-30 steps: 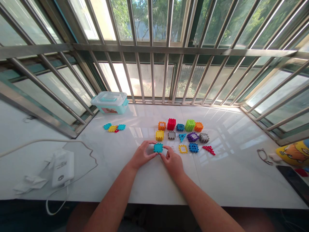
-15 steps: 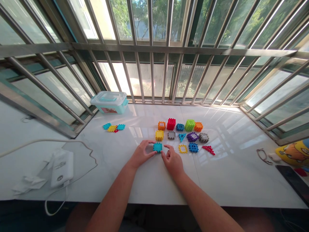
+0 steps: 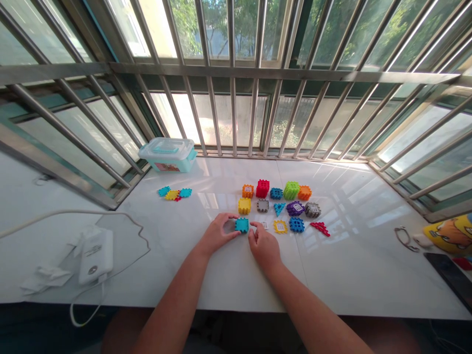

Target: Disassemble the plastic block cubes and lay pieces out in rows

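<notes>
A square teal interlocking block [image 3: 242,225] with toothed edges lies on the white tabletop in front of me. The thumb and index finger of my left hand [image 3: 220,233] bracket its left side, gripping it. Close to its right edge is my right hand [image 3: 264,246], fingers curled in and thumb near the index finger. Nothing shows between the right fingers, and whether they touch the block cannot be made out. Just beyond the hands are a yellow block stack [image 3: 244,205], a grey block [image 3: 263,205] and a small white piece [image 3: 264,225].
To the right lie a yellow square [image 3: 280,226], blue block [image 3: 296,225] and red triangle [image 3: 320,228]; more coloured blocks stand behind. Joined flat pieces [image 3: 172,195] sit left, below a lidded box [image 3: 167,155]. A white power bank [image 3: 96,256] with cable lies left, a phone [image 3: 450,278] right.
My right index finger and thumb have drawn closer together and slightly away from the teal block's right edge. My left hand keeps its hold; the view has shifted slightly.
</notes>
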Tool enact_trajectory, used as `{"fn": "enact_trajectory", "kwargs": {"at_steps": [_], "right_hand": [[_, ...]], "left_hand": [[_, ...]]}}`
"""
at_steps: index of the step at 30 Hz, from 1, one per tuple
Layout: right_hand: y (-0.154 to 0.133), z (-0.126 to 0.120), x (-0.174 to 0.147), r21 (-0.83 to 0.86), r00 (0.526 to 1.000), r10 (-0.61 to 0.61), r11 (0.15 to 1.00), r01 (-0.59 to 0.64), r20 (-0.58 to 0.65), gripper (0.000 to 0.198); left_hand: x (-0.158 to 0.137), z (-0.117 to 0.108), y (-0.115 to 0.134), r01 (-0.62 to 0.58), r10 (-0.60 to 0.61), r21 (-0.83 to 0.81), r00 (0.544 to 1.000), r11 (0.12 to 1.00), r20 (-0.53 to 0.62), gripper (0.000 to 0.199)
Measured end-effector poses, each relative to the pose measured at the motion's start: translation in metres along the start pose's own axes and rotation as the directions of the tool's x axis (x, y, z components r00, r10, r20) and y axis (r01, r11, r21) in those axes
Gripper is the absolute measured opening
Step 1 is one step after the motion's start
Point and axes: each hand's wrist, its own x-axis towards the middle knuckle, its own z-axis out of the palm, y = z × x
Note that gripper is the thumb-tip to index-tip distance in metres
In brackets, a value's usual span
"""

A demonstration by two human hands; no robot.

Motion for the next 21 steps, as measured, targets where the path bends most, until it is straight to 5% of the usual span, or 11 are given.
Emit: {"fn": "enact_trajectory", "kwargs": {"at_steps": [21], "right_hand": [[0.0009, -0.0005, -0.0003, -0.045, 1.000, -0.017, 0.999, 0.017, 0.010, 0.032]], "left_hand": [[-0.0005, 0.0020, 0.0024, -0.014, 0.014, 0.026, 1.000, 1.000, -0.025, 0.046]]}}
